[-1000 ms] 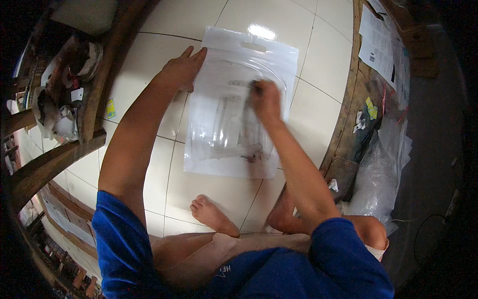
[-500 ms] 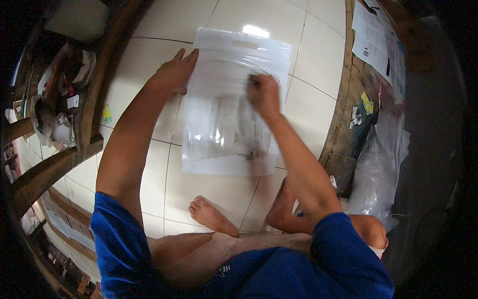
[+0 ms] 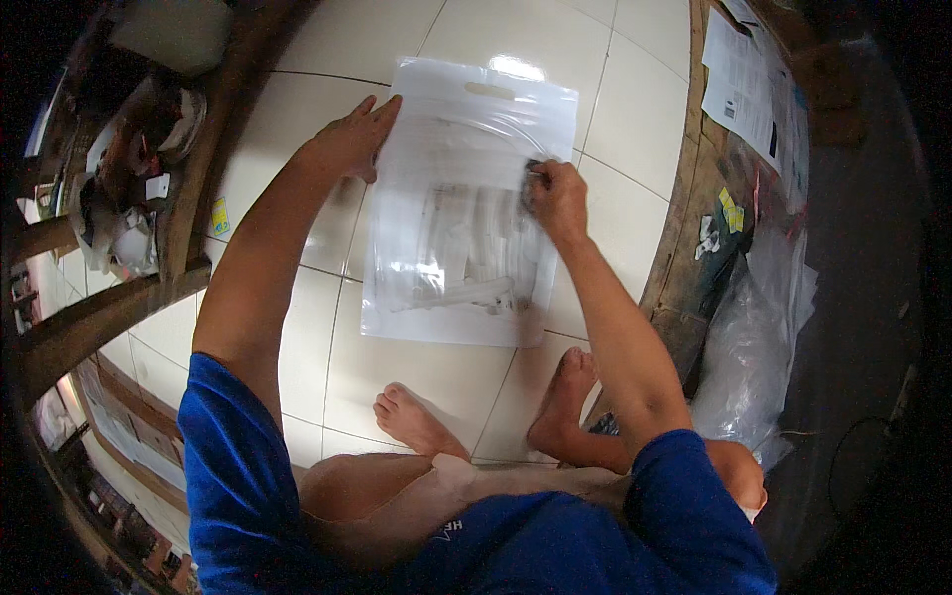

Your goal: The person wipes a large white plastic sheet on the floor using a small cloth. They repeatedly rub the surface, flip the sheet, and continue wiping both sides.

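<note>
A whitish plastic bag (image 3: 402, 248) with a cut-out handle hole lies flat on the tiled floor, its handle end away from me. Grey smears and streaks cover its middle and lower part. My left hand (image 3: 357, 137) rests at the bag's upper left edge, fingers stretched and apart, holding nothing. Over the right side of the bag, my right hand (image 3: 558, 201) is closed round a small dark wad (image 3: 533, 178), pressed to the surface. The fingers hide most of the wad, so I cannot tell whether it is cloth or something else.
Cream floor tiles (image 3: 327, 45) surround the bag. On the right, a wooden board (image 3: 684, 208) bears papers (image 3: 739, 84), yellow scraps (image 3: 731, 210) and clear plastic (image 3: 749, 347). A cluttered wooden rack (image 3: 109, 312) stands at left. My bare feet (image 3: 421, 421) are near the bag's lower edge.
My right hand has moved a little to the right and slightly nearer with the dark wad, towards the bag's right edge. My left hand stays at the left edge.
</note>
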Action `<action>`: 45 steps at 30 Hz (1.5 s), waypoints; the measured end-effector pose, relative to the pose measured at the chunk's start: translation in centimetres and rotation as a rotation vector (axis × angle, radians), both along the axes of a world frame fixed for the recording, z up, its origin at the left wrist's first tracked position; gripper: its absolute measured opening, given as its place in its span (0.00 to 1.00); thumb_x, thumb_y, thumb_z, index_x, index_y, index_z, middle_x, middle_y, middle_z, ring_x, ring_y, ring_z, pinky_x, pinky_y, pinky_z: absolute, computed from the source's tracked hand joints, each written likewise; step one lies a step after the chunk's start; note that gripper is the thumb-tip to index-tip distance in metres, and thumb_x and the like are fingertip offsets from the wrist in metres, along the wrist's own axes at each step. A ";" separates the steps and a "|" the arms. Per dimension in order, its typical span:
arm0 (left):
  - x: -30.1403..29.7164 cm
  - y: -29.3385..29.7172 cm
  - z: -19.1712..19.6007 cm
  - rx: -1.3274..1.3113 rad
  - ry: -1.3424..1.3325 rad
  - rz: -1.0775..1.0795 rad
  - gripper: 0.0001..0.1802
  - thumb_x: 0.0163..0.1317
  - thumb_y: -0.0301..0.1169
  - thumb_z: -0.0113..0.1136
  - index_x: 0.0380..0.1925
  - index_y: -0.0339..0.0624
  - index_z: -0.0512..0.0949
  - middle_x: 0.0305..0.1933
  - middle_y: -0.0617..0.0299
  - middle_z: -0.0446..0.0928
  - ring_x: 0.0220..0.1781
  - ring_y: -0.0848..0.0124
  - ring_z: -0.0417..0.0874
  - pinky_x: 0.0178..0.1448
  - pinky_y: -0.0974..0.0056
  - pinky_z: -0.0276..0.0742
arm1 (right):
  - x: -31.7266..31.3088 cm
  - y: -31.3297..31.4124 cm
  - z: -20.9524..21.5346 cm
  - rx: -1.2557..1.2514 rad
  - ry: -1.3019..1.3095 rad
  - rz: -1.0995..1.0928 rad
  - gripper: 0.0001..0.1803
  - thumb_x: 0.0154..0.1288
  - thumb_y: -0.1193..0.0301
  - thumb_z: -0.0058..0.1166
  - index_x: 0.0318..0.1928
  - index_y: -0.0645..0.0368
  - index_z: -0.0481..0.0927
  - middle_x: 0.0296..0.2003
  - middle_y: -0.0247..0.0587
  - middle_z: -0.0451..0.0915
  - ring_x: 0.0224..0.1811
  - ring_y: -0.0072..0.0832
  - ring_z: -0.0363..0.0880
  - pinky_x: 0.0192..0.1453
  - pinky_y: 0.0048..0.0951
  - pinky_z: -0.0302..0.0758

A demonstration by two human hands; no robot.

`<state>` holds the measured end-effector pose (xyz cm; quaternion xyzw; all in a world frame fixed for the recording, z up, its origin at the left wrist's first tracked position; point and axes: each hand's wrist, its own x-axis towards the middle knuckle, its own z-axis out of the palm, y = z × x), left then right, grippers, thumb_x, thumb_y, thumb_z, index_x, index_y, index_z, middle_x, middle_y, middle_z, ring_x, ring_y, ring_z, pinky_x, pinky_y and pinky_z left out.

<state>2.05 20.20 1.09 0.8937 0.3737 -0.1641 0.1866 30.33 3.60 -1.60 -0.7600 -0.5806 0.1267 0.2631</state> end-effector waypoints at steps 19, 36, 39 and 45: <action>-6.1 -15.3 0.8 0.010 -0.082 -0.025 0.41 0.57 0.43 0.64 0.69 0.48 0.59 0.76 0.69 0.54 0.77 0.67 0.51 0.80 0.55 0.48 | -9.3 -0.1 -3.2 -0.102 0.083 0.127 0.07 0.55 0.78 0.50 0.34 0.62 0.80 0.32 0.55 0.75 0.39 0.52 0.74 0.45 0.49 0.72; -7.4 -15.9 0.7 0.022 -0.070 0.008 0.42 0.56 0.44 0.64 0.70 0.50 0.59 0.76 0.71 0.52 0.78 0.69 0.49 0.80 0.53 0.46 | -7.3 -0.7 -4.8 0.002 0.058 0.067 0.08 0.51 0.79 0.53 0.34 0.62 0.79 0.34 0.53 0.77 0.43 0.48 0.75 0.47 0.45 0.72; -7.1 -15.8 0.7 0.012 -0.065 0.018 0.43 0.56 0.44 0.64 0.70 0.50 0.58 0.77 0.70 0.51 0.78 0.69 0.48 0.80 0.53 0.46 | 0.1 -3.1 -2.2 -0.026 0.013 -0.092 0.06 0.57 0.76 0.58 0.36 0.63 0.81 0.27 0.51 0.79 0.30 0.43 0.80 0.38 0.40 0.77; -6.0 -15.7 0.0 -0.006 -0.101 -0.027 0.44 0.55 0.43 0.64 0.70 0.45 0.58 0.77 0.65 0.51 0.78 0.62 0.49 0.78 0.48 0.48 | -13.7 -1.6 -3.7 -0.031 0.036 0.255 0.10 0.53 0.81 0.50 0.37 0.62 0.81 0.36 0.55 0.77 0.43 0.47 0.77 0.49 0.45 0.75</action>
